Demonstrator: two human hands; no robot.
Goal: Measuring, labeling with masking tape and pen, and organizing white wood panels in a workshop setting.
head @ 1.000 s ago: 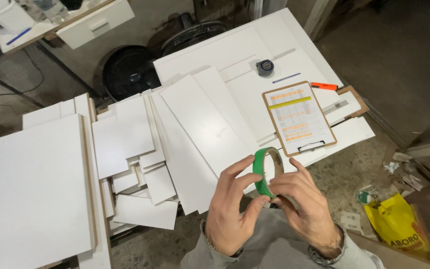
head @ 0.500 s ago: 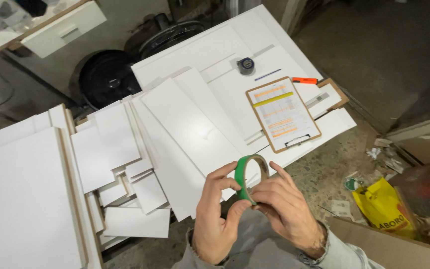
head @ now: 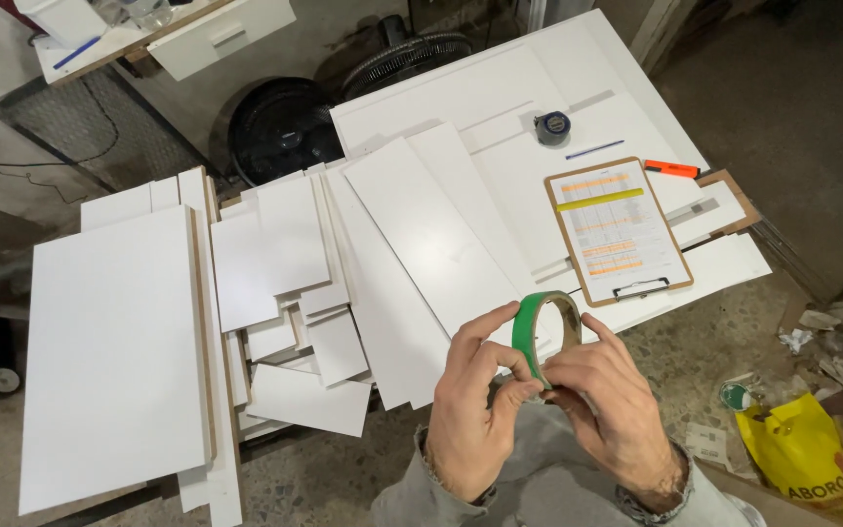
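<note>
Hands meet low in the head view, over the near edge of the worktop (head: 461,98). The left hand (head: 470,410) and the right hand (head: 607,410) both grip one roll of green tape (head: 539,332), which stands on edge between them, lifted clear of the boards. The roll's open centre faces roughly left and right, so its axis runs across the picture and its green band turns toward the camera. Left fingers (head: 485,327) curl over the band from the left, with the thumb pressed near the bottom; right fingertips (head: 563,371) pinch the lower rim, and the right forefinger rests on the far side of the ring.

Behind the roll lies a spread of white panels (head: 421,234), overlapping in loose stacks, too many to count surely. One large white board (head: 114,351) lies apart on the left. One clipboard (head: 622,229) with a printed sheet rests to the right, one orange marker (head: 671,169) just beyond it, one tape measure (head: 552,126) farther back, and one blue pen (head: 594,149) between them.

Bare concrete floor (head: 792,107) shows on the right. One yellow bag (head: 802,454) sits on it near the right hand, among paper scraps. Two dark round fans (head: 280,127) stand behind the panels.
</note>
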